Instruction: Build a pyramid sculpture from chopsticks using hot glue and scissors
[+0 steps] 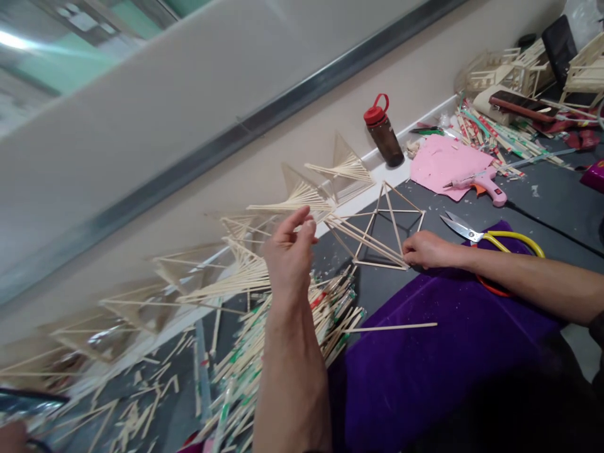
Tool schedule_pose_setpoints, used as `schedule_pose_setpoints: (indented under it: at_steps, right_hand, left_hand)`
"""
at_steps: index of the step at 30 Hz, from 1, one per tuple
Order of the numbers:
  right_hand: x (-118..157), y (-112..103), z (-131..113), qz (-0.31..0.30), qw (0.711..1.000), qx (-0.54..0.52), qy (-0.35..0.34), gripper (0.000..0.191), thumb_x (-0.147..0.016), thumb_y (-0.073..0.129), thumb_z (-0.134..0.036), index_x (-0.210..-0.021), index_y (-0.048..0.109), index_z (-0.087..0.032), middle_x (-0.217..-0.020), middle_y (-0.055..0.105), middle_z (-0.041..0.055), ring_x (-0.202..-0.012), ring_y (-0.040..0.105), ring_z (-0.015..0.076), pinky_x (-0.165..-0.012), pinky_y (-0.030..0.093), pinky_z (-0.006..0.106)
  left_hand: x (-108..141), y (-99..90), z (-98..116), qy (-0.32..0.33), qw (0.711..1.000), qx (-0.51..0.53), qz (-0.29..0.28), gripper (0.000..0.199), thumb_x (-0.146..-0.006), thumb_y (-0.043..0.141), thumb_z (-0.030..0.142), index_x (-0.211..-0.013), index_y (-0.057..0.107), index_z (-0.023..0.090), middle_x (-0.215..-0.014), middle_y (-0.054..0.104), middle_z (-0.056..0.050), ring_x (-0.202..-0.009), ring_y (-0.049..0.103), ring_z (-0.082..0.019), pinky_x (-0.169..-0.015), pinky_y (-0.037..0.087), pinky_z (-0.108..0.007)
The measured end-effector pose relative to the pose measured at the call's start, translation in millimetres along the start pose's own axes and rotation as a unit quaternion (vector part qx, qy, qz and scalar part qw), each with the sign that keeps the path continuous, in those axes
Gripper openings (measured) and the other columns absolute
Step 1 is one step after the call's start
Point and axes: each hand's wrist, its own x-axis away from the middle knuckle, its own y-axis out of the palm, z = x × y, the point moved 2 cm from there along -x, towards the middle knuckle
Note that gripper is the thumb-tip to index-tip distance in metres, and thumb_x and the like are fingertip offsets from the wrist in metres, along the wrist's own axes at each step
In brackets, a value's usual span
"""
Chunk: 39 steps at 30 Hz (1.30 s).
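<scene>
A frame of thin wooden sticks (380,263) stands on the dark table (377,291), with several sticks fanned across one side. My right hand (421,250) has its fingers closed at the frame's lower right corner; what is between the fingertips is hidden. My left hand (292,245) is raised left of the frame, fingers partly curled and apart, holding nothing visible. Beneath my left forearm lies a heap of sticks (250,340), some in green-marked wrappers. A single stick (401,328) lies across the purple cloth (425,365).
Scissors (472,234) with yellow and red handles lie beyond my right forearm. A pink glue gun (486,184) rests on pink paper (438,160). A bottle (387,141) with a red lid stands by the wall. Finished stick models (290,198) line the wall. Part of another person's hand (13,437) shows lower left.
</scene>
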Motion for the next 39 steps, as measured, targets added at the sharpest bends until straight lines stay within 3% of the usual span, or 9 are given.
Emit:
schedule_pose_setpoints:
  at_steps: [3, 11, 19, 35, 39]
  right_hand:
    - [1.5, -1.2, -2.0, -0.003, 1.000, -0.004, 0.003, 0.026, -0.085, 0.051, -0.020, -0.093, 0.074, -0.012, -0.067, 0.068, 0.0038, -0.055, 0.059, 0.0094, -0.055, 0.035, 0.018]
    - [2.0, -1.7, -2.7, -0.005, 1.000, 0.004, 0.001, 0.026, -0.086, 0.052, -0.021, -0.094, 0.075, -0.013, -0.067, 0.069, 0.0040, -0.057, 0.060, 0.0102, -0.056, 0.035, 0.019]
    - [-0.6, -0.7, -2.2, -0.004, 1.000, 0.018, -0.005, 0.028, -0.086, 0.051, -0.022, -0.095, 0.075, -0.011, -0.069, 0.070, 0.0050, -0.057, 0.059, 0.0098, -0.056, 0.035, 0.019]
    - [-8.3, 5.2, 6.4, 0.010, 1.000, 0.016, -0.010, 0.026, -0.082, 0.052, -0.021, -0.090, 0.075, -0.014, -0.068, 0.070, 0.0037, -0.056, 0.059, 0.0094, -0.056, 0.035, 0.019]
    - [-7.9, 4.2, 6.9, 0.008, 1.000, 0.018, -0.010, 0.026, -0.081, 0.052, -0.019, -0.090, 0.075, -0.013, -0.070, 0.071, 0.0040, -0.056, 0.060, 0.0097, -0.055, 0.036, 0.019]
  left_hand:
    - [-2.6, 2.0, 2.2, 0.013, 0.999, -0.027, -0.029, 0.043, -0.072, 0.068, 0.040, -0.110, 0.073, 0.022, -0.109, 0.069, -0.007, -0.066, 0.057, -0.010, -0.043, 0.036, -0.016]
    - [-6.8, 0.1, -3.2, 0.056, 0.988, -0.068, -0.123, 0.043, -0.076, 0.064, 0.040, -0.114, 0.073, 0.023, -0.117, 0.067, -0.008, -0.077, 0.062, -0.014, -0.048, 0.042, -0.018]
    - [-7.3, 2.6, -5.5, 0.010, 0.990, -0.078, -0.116, 0.050, -0.075, 0.064, 0.043, -0.117, 0.072, 0.016, -0.074, 0.066, -0.004, -0.070, 0.061, -0.017, -0.049, 0.041, -0.021]
    - [-5.8, 6.8, -2.4, -0.016, 0.995, 0.002, -0.100, 0.040, -0.070, 0.071, 0.037, -0.103, 0.074, 0.016, -0.076, 0.068, -0.003, -0.063, 0.062, -0.013, -0.042, 0.037, -0.017]
    - [-4.1, 10.7, -0.4, -0.036, 0.995, 0.058, -0.075, 0.035, -0.067, 0.074, 0.033, -0.095, 0.075, 0.013, -0.068, 0.065, -0.001, -0.054, 0.058, -0.010, -0.037, 0.034, -0.017]
